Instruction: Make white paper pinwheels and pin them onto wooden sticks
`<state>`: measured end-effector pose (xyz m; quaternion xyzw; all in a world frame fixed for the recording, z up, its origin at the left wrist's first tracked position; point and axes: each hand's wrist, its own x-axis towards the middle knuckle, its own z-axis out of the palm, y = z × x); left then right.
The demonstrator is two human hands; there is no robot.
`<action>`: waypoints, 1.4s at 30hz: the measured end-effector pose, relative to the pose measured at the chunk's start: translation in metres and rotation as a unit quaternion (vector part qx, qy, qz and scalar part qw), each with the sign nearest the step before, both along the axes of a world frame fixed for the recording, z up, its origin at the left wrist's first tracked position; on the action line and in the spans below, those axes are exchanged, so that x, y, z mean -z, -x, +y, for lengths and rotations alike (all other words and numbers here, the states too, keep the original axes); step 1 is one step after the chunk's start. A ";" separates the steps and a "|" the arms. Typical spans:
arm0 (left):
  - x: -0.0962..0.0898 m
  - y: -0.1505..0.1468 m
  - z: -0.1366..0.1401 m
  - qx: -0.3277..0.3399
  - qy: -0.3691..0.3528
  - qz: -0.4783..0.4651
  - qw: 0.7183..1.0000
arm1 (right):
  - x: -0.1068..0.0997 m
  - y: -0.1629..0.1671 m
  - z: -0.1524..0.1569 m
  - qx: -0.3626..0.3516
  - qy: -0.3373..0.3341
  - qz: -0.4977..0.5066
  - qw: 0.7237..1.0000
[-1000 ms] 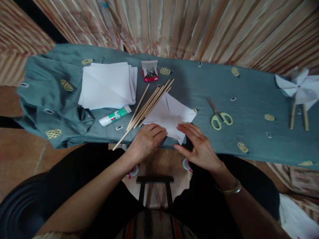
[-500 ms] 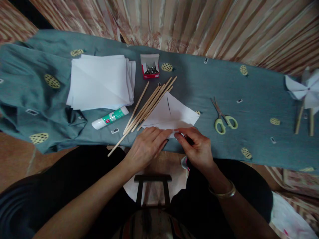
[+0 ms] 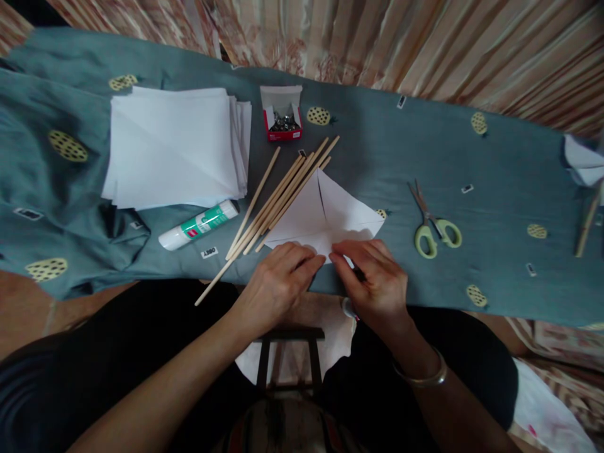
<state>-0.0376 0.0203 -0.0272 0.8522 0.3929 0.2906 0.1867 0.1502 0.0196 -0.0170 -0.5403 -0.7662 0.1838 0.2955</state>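
Note:
A white paper square (image 3: 346, 204) with slits cut in from its corners lies turned like a diamond at the near edge of the cloth. My left hand (image 3: 285, 274) is closed on its near left part, thumb and fingers pinching the paper. From the other side my right hand (image 3: 370, 274) pinches the paper close to the left fingertips. The near corner is partly hidden by my fingers. Several wooden sticks (image 3: 287, 195) lie just left of the paper, some touching its edge. Green-handled scissors (image 3: 431, 220) lie open to the right.
A stack of white paper (image 3: 172, 148) lies at the left, with a glue stick (image 3: 198, 225) in front. An open red box of metal pins (image 3: 283, 123) stands at the back. A partly visible paper pinwheel (image 3: 585, 167) is at the far right, on the blue-green cloth (image 3: 509, 176).
My fingertips have drawn slightly apart at the near part of the paper, showing more of it. The view has shifted a little, so less of the pinwheel shows at the right.

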 end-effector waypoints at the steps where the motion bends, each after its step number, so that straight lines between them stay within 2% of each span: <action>1: 0.000 0.000 0.000 -0.002 0.003 -0.001 1.000 | 0.001 0.000 -0.001 -0.001 -0.010 -0.007 1.000; 5: -0.001 -0.001 0.001 -0.005 0.008 -0.007 1.000 | 0.006 0.000 -0.005 0.010 -0.044 -0.029 0.999; 10: 0.000 -0.002 0.003 -0.011 0.014 -0.015 1.000 | 0.009 0.001 -0.006 -0.010 -0.092 -0.054 0.994; 17: 0.001 -0.002 0.004 -0.012 0.016 -0.022 1.000 | 0.012 0.001 -0.004 -0.012 -0.123 -0.060 0.990; 42: -0.001 -0.002 0.005 -0.014 0.021 0.000 1.000 | 0.015 0.009 0.002 -0.004 -0.101 -0.135 0.986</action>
